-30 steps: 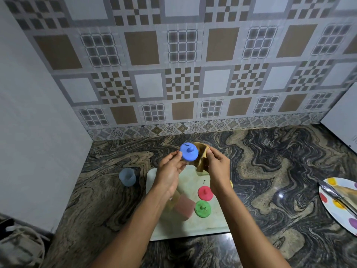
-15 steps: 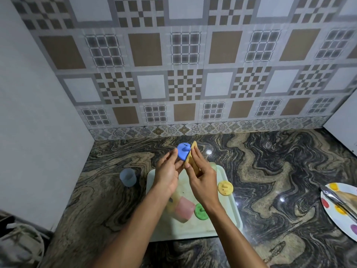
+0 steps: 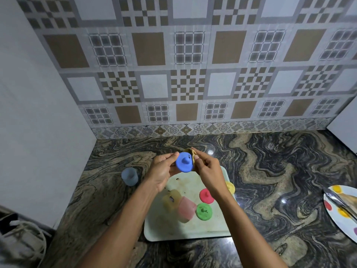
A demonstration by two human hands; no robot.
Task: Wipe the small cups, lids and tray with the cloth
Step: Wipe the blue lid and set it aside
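My left hand [image 3: 161,172] holds a blue lid [image 3: 184,162] by its edge, above the far end of the pale tray [image 3: 185,232]. Its knob faces me. My right hand [image 3: 207,169] pinches a tan cloth [image 3: 191,151] against the lid's right rim; most of the cloth is hidden behind the lid and fingers. On the tray lie a yellow cup [image 3: 171,199] and a pink cup [image 3: 186,208] on their sides, a red lid [image 3: 206,195], a green lid [image 3: 203,211] and a yellow lid [image 3: 230,187], partly hidden by my right wrist. A blue cup [image 3: 129,176] stands on the counter left of the tray.
The dark marbled counter [image 3: 270,171] meets a tiled wall at the back and a white wall on the left. A dotted plate [image 3: 340,213] with metal tongs [image 3: 337,200] sits at the right edge. A white panel [image 3: 345,122] stands at the far right.
The blue lid has turned from edge-on back to knob-facing. My right hand has shifted to the lid's right rim with the cloth tucked behind it. The red lid is in sight again.
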